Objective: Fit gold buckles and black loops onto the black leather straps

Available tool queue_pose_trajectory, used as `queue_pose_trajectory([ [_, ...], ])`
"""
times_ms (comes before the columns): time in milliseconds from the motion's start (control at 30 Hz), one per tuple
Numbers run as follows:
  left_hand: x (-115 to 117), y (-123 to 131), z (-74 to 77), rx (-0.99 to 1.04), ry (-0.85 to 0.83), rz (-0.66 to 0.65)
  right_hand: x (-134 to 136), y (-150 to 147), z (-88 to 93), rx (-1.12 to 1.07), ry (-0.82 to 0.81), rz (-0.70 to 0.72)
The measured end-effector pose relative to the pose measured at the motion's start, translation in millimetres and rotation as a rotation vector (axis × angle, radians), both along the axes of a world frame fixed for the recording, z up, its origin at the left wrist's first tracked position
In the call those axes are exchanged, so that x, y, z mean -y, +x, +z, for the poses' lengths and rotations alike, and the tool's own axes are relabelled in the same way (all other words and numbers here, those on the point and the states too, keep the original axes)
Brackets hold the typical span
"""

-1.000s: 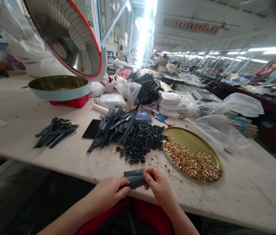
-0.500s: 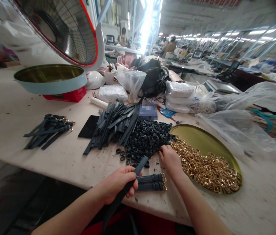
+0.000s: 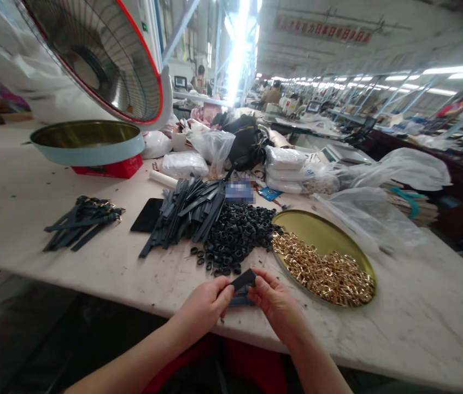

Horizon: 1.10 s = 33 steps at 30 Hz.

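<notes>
My left hand (image 3: 209, 300) grips a dark leather strap (image 3: 242, 279), its thumb along the top and the free end pointing up and right. At that end, my right hand (image 3: 275, 302) has its fingers pinched together against the strap; what sits between them is hidden. Partly covered by both hands, buckled straps (image 3: 239, 300) lie on the table just beyond. Farther in is a heap of small black strap loops (image 3: 239, 232), beside a pile of loose dark straps (image 3: 192, 210). Gold buckles (image 3: 325, 273) fill the near part of a round gold tray (image 3: 317, 225) on the right.
A bundle of buckled straps (image 3: 77, 221) lies left on the table (image 3: 104, 279). Behind it, a round tin (image 3: 87, 156) rests on a red box (image 3: 112, 168) under a fan (image 3: 104, 60). Plastic bags (image 3: 215, 148) and a black bag (image 3: 245, 142) crowd the back.
My right hand has left the edge of the loop heap and come back to the strap's end. My left hand still holds the strap, and the view has shifted slightly.
</notes>
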<state>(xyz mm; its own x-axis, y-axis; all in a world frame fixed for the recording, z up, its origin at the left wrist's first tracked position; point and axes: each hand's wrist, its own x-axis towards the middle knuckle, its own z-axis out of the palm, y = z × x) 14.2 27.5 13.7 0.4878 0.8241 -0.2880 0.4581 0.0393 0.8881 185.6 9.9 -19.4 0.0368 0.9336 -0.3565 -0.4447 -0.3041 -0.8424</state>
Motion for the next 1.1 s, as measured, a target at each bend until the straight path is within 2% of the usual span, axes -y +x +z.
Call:
queue_pose_trajectory([
  [67,8,0,3.1,-0.063,0.094,-0.019,11,-5,2.2,-0.088,-0.018,-0.065],
  [167,19,-1,9.7,-0.122,0.203,-0.018,21,-5,2.5,-0.042,0.030,-0.096],
  [333,30,-6,18.3,-0.177,0.246,-0.072,34,0,3.7,0.171,0.141,-0.035],
  [433,33,-8,19.6,-0.203,0.262,-0.138,41,1,7.7,0.295,0.194,0.072],
  [533,35,-5,18.4,-0.161,0.237,-0.165,45,-4,10.8,0.328,0.211,0.174],
  [700,29,10,7.9,-0.048,0.165,-0.079,42,-25,1.1,0.189,0.192,0.094],
  [767,20,14,0.3,0.018,0.154,-0.056,34,-21,-5.0,0.197,0.209,0.121],
  [833,8,15,-8.4,0.048,0.130,-0.015,21,-1,-8.6,0.359,0.236,0.158],
  [867,1,15,-12.8,0.050,0.110,0.010,11,15,-9.2,0.519,0.248,0.154],
  [900,-5,15,-17.1,0.046,0.083,0.029,0,35,-9.4,0.746,0.256,0.127],
  [967,-15,16,-24.6,0.046,0.027,0.053,-27,76,-9.9,1.376,0.211,-0.009],
  [1033,-21,19,-30.0,0.067,-0.010,0.050,-56,113,-12.5,1.542,0.155,-0.084],
  [1100,-26,23,-32.9,0.080,-0.032,0.033,-79,137,-18.3,1.636,0.117,-0.080],
])
